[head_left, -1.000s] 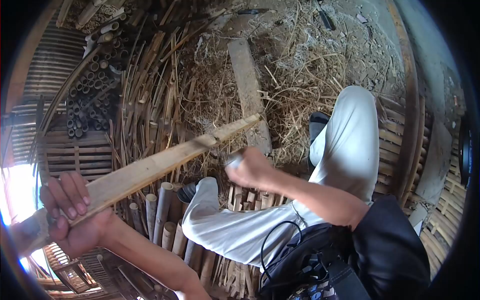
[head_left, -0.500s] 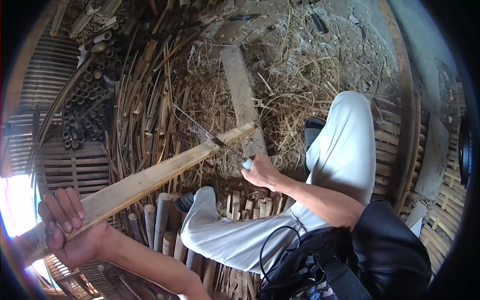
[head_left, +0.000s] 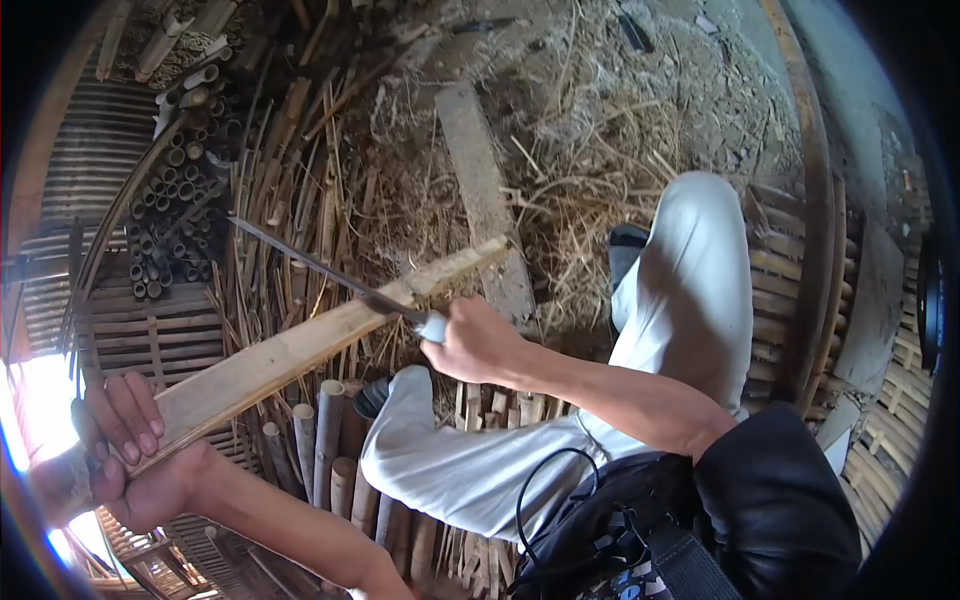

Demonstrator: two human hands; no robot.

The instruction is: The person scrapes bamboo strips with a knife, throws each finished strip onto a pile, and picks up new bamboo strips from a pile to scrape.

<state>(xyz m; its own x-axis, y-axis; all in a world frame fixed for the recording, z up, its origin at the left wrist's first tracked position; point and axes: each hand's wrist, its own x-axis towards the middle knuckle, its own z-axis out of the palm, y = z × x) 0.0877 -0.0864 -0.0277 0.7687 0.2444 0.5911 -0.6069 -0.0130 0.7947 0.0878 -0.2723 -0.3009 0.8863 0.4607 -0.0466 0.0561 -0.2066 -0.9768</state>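
My left hand [head_left: 130,440] is wrapped round the lower left end of a long, pale wooden or bamboo piece [head_left: 270,360]. That piece slants up to the right, its far end over a flat board [head_left: 480,170] on the ground. My right hand [head_left: 465,340] is closed on the light handle of a long-bladed knife [head_left: 310,262]. The blade crosses the piece a little short of its far end and points to the upper left.
Bamboo tubes [head_left: 175,190] are stacked at the left beside long split strips [head_left: 300,150]. Upright bamboo pieces [head_left: 328,430] stand near my legs. Shavings [head_left: 580,210] cover the ground, and a dark-handled tool [head_left: 634,33] lies at the top.
My right hand has moved left and down with the knife, whose blade now reaches farther left across the piece. The left hand keeps its hold.
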